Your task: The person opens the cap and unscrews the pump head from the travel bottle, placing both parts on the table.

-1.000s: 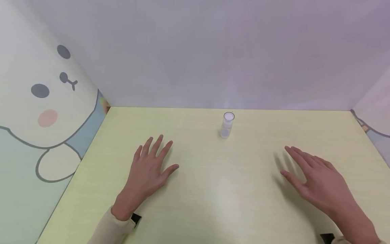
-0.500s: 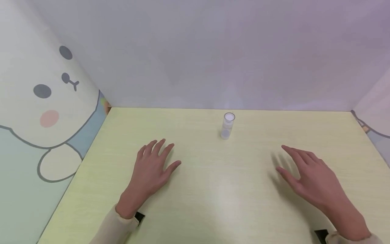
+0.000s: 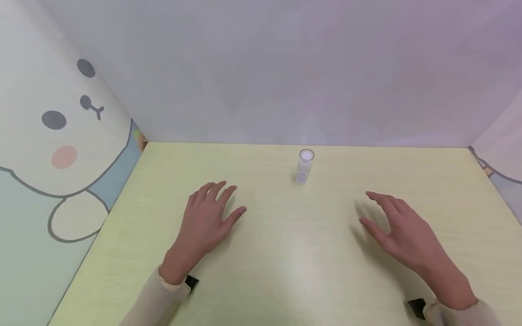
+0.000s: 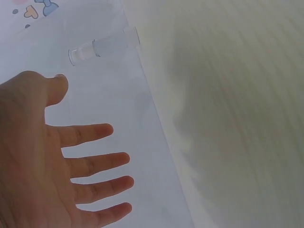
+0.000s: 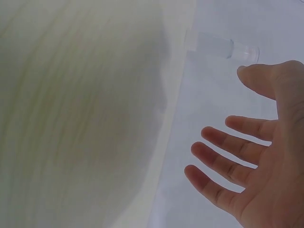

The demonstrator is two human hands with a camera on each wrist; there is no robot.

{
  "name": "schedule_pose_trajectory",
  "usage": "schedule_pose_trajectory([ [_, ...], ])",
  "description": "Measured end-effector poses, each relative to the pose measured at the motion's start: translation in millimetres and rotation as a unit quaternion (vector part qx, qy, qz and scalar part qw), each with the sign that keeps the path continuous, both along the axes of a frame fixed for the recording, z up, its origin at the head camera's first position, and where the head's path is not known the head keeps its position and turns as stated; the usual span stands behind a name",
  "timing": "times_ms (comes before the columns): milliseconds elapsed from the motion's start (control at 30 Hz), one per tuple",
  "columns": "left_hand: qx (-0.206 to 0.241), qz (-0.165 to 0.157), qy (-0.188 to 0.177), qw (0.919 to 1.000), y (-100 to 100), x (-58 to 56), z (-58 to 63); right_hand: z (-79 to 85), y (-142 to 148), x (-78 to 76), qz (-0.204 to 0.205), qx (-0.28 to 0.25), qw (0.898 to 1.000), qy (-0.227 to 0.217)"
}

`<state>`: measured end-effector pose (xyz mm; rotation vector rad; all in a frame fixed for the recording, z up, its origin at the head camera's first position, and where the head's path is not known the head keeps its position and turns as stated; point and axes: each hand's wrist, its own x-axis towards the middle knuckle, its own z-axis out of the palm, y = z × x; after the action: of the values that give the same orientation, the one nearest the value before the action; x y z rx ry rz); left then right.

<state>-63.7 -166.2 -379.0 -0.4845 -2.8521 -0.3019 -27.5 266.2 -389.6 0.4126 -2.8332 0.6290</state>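
Note:
A small clear bottle (image 3: 303, 168) with a white top stands upright toward the back of the pale wooden table (image 3: 277, 253). To its left and nearer the front is my left hand (image 3: 205, 222), fingers spread and slightly bent, holding nothing. My right hand (image 3: 408, 235) hovers over the table on the other side, thumb apart from the fingers and nothing between them. Both wrist views show the palms bare, with the bottle (image 4: 102, 46) beyond the left thumb and the same bottle (image 5: 223, 46) beyond the right thumb.
A plain pale wall (image 3: 261, 72) rises along the table's back edge. On the left a side panel (image 3: 32, 190) carries a cartoon animal face, and another printed panel (image 3: 505, 149) borders the right side.
My right hand has moved left, toward the bottle. My left hand has shifted a little to the right, its fingers bending slightly more. The bottle stays in place.

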Motion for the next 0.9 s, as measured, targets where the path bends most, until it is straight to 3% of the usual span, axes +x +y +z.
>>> schedule_pose_trajectory([
  [233, 0.008, 0.000, -0.017, 0.9998, 6.5, -2.3, 3.8, -2.7, -8.1, -5.7, 0.009, -0.006, 1.000, -0.002],
  [900, 0.035, -0.026, 0.008, 0.9990, 26.3, -13.7, 7.5, -4.0, -28.1, -17.5, 0.020, -0.019, 1.000, 0.008],
])
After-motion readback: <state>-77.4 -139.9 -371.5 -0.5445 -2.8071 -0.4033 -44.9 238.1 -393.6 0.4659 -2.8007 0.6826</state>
